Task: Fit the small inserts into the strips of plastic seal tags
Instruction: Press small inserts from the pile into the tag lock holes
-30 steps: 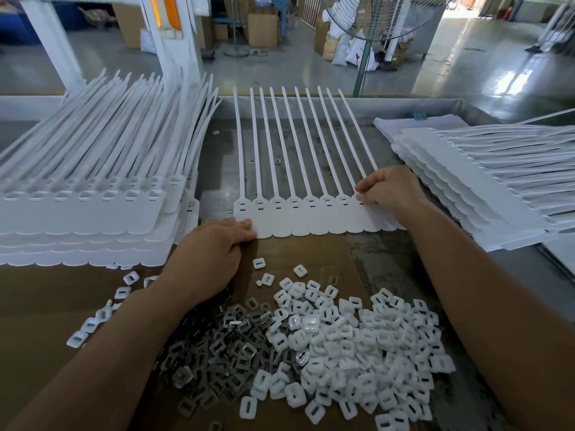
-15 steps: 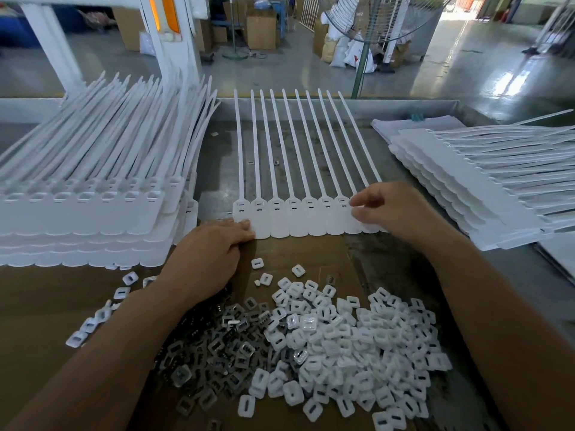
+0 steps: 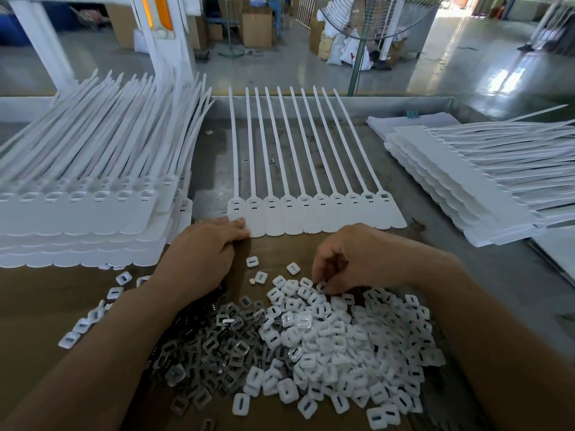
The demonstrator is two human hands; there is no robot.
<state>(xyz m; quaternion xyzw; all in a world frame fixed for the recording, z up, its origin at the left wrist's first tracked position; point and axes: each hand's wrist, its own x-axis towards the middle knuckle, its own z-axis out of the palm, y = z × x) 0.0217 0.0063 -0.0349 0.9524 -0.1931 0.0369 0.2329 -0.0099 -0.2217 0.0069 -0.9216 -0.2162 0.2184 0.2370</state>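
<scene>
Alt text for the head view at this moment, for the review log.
The right hand curls its fingers into a pile of white inserts while the left hand presses flat on the left end of a strip of seal tags. On either side lie stacks of strips.

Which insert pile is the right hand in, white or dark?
The white pile: the right hand curls its fingers into its far edge; the dark pile lies beside it, by the left forearm.
</scene>
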